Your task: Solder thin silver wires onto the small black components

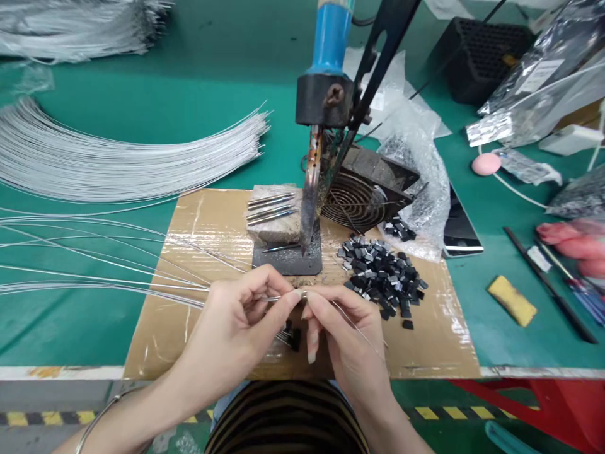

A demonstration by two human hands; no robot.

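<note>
Above the cardboard's front part, my left hand (pixel 241 325) is closed in a pinch on a thin grey wire (pixel 271 299). My right hand (pixel 347 328) meets it fingertip to fingertip, pinching a tiny metallic part (pixel 304 294) at the wire's end; fingers mostly hide that part. A thin silvery strand (pixel 357 329) runs across the right hand. Just beyond the fingers, a soldering iron (pixel 311 202) points down from its clamp, its tip apart from them. Partly hidden between my wrists lie black connectors (pixel 293 337) with wires. Small black connectors (pixel 385 274) are heaped to the right.
Spare iron tips (pixel 269 208) rest on a pale block behind the left hand. A round-grilled fan (pixel 354 200) stands beside the iron. Wire bundles (pixel 142 164) spread over the left side. A yellow sponge (pixel 512 300), a phone (pixel 460 227) and bubble wrap (pixel 420 170) lie right.
</note>
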